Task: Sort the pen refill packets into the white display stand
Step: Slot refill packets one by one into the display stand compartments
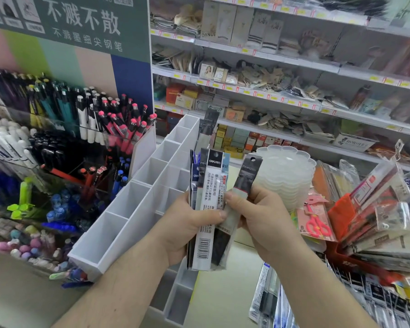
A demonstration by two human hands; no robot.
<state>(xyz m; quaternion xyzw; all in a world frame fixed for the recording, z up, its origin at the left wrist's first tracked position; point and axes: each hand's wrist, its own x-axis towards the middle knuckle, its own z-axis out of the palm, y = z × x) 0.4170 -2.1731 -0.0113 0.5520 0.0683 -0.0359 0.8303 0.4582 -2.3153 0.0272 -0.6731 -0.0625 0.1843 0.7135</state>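
Centrally, head view: left hand (187, 223) grips a fanned bundle of pen refill packets (207, 197), thumb across the front. Right hand (263, 214) pinches one dark-topped refill packet (246, 178) tilted away from the bundle. White display stand (137, 197), divided into compartments, sits just left of both hands; one packet (207, 125) stands at its far end. Pen racks (81, 119) beyond.

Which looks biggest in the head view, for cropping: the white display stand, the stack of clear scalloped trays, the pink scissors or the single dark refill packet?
1. White compartmented plastic display stand
2. Stack of clear scalloped plastic trays
3. Single dark refill packet in the right hand
4. Pink scissors

The last two look close; the packet is partly hidden.
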